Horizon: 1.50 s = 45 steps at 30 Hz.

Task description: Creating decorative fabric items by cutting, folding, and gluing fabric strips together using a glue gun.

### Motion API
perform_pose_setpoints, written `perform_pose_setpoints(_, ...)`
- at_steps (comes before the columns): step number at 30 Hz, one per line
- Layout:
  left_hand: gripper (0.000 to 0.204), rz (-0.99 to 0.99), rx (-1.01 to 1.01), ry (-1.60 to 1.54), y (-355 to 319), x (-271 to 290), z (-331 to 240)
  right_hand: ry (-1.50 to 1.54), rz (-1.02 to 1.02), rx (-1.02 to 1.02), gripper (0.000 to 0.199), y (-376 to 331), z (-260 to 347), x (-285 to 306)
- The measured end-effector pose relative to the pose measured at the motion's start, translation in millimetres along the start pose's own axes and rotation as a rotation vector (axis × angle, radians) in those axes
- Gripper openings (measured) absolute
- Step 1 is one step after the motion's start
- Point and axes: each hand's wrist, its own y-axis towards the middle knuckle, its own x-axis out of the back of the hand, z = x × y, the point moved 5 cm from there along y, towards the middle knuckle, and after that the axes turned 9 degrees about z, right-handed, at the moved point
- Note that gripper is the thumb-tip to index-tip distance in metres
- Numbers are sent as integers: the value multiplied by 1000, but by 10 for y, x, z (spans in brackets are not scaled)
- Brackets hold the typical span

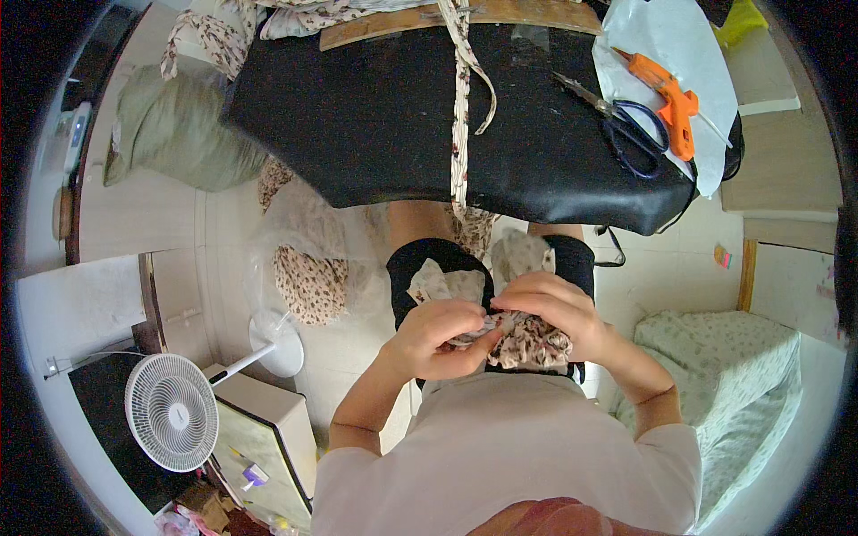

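Above my lap I hold a gathered, ruffled piece of patterned fabric (529,341), cream with dark brown and reddish marks. My left hand (444,338) pinches its left side between thumb and fingers. On the right, my right hand (554,308) curls over its top edge. Pale loose cloth (447,281) lies on my thigh just beyond the left hand. The fingers partly hide the fabric, so its full shape cannot be made out. A long pleated fabric strip (460,134) in a similar print hangs over the black table's near edge, apart from both hands.
On the black table (357,107) lie blue-handled scissors (635,138) and an orange glue gun (666,94) on a white sheet. A wooden board (384,33) spans its far side. Printed fabric (311,284) in clear plastic, a white fan (174,411) and a green cushion (179,129) are left.
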Motion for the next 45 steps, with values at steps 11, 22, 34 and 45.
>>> perform_pose_setpoints(11, 23, -327, 408, -408, -752, -224, 395, 178, 13, -304, 27, -185, -508, -707)
perform_pose_setpoints(22, 33, -1324, 867, -421, -3162, 2067, 170, 257, 289, -530, 37, 159, -758, -733)
perform_pose_setpoints(34, 45, -880, 1058, 105, -3381, 3300, 3671, 339, 36, -569, 21, -179, -444, 304)
perform_pose_setpoints(45, 48, -246, 1307, 800, -2594, 2757, 3320, -283, -327, -432, 21, 854, -486, 2134)
